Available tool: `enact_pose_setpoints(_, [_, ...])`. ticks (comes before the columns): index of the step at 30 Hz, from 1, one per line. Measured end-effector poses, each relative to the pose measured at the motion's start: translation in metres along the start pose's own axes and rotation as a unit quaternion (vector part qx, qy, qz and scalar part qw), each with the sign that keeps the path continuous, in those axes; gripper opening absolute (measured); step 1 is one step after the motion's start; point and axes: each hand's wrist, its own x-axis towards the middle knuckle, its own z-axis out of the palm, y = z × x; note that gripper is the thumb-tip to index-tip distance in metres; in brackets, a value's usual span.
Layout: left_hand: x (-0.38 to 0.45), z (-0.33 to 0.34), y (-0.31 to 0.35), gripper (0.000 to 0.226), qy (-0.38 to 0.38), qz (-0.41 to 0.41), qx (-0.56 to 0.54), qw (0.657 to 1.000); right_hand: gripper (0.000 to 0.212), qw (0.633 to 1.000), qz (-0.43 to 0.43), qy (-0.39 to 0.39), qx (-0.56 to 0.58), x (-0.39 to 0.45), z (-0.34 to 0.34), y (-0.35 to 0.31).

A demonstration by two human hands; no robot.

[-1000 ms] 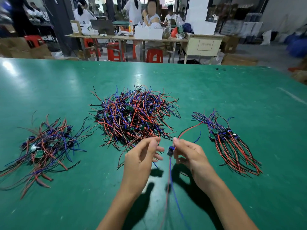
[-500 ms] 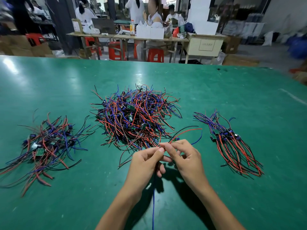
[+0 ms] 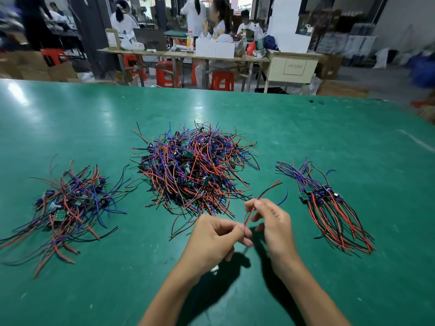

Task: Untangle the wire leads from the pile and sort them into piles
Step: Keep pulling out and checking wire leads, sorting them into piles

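Observation:
A big tangled pile [image 3: 195, 168] of red, blue and black wire leads with small green boards lies in the middle of the green table [image 3: 329, 142]. A looser pile [image 3: 68, 203] lies to its left. A neat aligned bundle [image 3: 329, 203] lies on the right. In front of the big pile, my left hand [image 3: 216, 238] pinches the lower end of one wire lead [image 3: 263, 196]. My right hand [image 3: 270, 220] pinches the same lead higher up. Its red, black and blue ends stick out up and to the right, above the table.
Beyond the table's far edge stand wooden work tables [image 3: 183, 57] with boxes and bottles, red stools [image 3: 221, 80] and several people. Cardboard boxes [image 3: 341, 89] sit on the floor at the right.
My hands met, then drew apart along the lead. The left hand moved down and nearer; the right one rose. The blue wire that hung down toward me has left view.

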Motion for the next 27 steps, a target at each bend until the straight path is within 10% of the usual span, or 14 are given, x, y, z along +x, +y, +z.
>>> enact_pose_setpoints(12, [0.001,-0.007,0.002,0.023,-0.087,-0.058,-0.019,0.994,0.026,0.926,0.227,0.025,0.299,0.017,-0.038,-0.014])
enact_pose_setpoints(21, [0.0,-0.015,-0.004,0.022,0.016,0.058,0.065,0.996,0.034,0.995,0.022,-0.093,0.012,-0.004,-0.006,-0.004])
enact_pose_setpoints(27, [0.0,-0.022,-0.001,0.022,-0.024,-0.032,-0.022,0.999,0.028,0.999,0.003,-0.021,0.037,0.002,-0.021,-0.013])
